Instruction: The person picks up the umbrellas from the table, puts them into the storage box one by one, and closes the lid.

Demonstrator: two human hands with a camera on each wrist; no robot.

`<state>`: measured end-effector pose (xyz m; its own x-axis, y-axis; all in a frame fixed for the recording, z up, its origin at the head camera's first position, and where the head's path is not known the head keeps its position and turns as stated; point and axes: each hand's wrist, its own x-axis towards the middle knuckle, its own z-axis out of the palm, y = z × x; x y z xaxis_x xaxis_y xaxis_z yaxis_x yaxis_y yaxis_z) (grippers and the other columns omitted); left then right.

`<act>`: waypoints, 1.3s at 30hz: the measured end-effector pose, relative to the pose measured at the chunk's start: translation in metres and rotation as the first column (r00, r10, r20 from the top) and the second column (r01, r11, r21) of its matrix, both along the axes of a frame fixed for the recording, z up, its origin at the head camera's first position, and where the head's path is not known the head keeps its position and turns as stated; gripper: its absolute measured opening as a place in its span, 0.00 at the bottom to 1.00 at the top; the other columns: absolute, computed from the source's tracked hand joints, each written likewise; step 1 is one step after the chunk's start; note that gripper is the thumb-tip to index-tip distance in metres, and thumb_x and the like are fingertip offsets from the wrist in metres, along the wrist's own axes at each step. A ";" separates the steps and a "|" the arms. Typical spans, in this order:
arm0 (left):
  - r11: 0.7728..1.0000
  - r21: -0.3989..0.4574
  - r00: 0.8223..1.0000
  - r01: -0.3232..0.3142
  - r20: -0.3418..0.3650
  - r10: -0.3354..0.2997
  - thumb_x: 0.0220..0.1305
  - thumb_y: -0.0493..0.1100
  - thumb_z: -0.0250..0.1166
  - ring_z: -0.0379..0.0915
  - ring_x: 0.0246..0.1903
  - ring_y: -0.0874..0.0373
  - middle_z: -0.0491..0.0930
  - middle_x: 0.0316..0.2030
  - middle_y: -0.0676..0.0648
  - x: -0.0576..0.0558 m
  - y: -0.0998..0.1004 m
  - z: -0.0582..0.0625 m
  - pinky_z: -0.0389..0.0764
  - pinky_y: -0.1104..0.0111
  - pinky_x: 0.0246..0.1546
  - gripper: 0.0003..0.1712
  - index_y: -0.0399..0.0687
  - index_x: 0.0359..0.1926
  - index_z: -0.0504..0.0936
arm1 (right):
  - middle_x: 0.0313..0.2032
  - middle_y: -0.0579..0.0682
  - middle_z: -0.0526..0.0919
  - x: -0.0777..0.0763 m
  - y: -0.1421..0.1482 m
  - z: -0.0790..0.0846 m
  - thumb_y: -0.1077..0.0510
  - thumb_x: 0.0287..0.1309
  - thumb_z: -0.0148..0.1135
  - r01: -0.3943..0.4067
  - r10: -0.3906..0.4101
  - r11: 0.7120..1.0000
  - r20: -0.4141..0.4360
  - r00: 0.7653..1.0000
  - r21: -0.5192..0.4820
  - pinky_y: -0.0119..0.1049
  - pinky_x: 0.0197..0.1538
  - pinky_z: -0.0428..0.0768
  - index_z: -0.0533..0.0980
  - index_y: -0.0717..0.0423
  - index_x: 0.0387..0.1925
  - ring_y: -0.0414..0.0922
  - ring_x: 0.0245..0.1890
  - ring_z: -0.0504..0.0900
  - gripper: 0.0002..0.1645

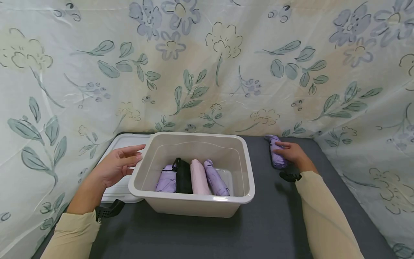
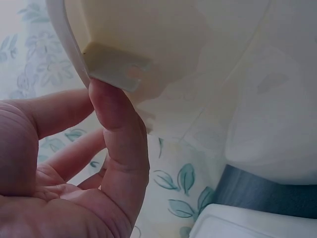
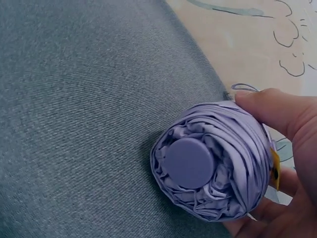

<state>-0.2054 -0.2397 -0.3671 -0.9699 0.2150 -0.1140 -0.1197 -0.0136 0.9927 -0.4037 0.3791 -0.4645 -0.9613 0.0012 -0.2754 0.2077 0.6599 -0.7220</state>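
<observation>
A beige plastic bin (image 1: 197, 207) stands in the middle, with several folded umbrellas inside it. These include a black umbrella (image 1: 183, 178), a pink umbrella (image 1: 199, 178) and a purple umbrella (image 1: 216, 180) leaning at the right. My left hand (image 1: 121, 165) is at the bin's left side; in the left wrist view its fingertips touch the outer rim (image 2: 69, 39) by a small tab. Off to the right, my right hand (image 1: 292, 154) grips a rolled lavender umbrella (image 3: 213, 158) from its right side, thumb on top and fingers beneath. That umbrella's round end cap (image 3: 188, 162) faces the wrist camera.
Partly behind the bin, a white lid (image 1: 118, 190) lies on the left of the dark grey tabletop (image 1: 262, 223). Floral curtains (image 1: 194, 72) hang along the back and both sides, close to the table's edges.
</observation>
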 end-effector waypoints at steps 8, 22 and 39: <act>0.998 -0.040 0.999 -0.051 0.006 0.051 0.73 0.39 0.64 0.87 0.41 0.61 0.86 0.41 0.55 0.003 0.003 -0.001 0.89 0.65 0.42 0.29 0.49 0.72 0.73 | 0.33 0.50 0.78 -0.002 -0.003 0.001 0.46 0.69 0.65 0.004 -0.004 1.000 -0.030 1.000 0.012 0.37 0.34 0.75 0.65 0.52 0.76 0.46 0.31 0.75 0.39; 0.998 0.006 0.998 -0.062 0.022 0.062 0.73 0.36 0.62 0.88 0.38 0.61 0.87 0.39 0.55 0.005 0.006 0.001 0.89 0.65 0.40 0.19 0.69 0.52 0.86 | 0.75 0.70 0.60 0.003 -0.005 0.003 0.43 0.69 0.64 0.031 -0.031 0.999 0.000 1.000 0.012 0.50 0.59 0.75 0.62 0.47 0.77 0.58 0.61 0.69 0.41; 0.999 -0.003 0.999 -0.047 0.003 0.047 0.74 0.37 0.62 0.88 0.38 0.60 0.87 0.40 0.55 0.005 0.005 0.001 0.89 0.64 0.40 0.20 0.62 0.60 0.84 | 0.75 0.73 0.57 0.009 -0.010 0.008 0.45 0.72 0.60 -0.010 0.012 0.998 -0.031 0.999 0.060 0.62 0.73 0.64 0.60 0.48 0.78 0.69 0.74 0.60 0.39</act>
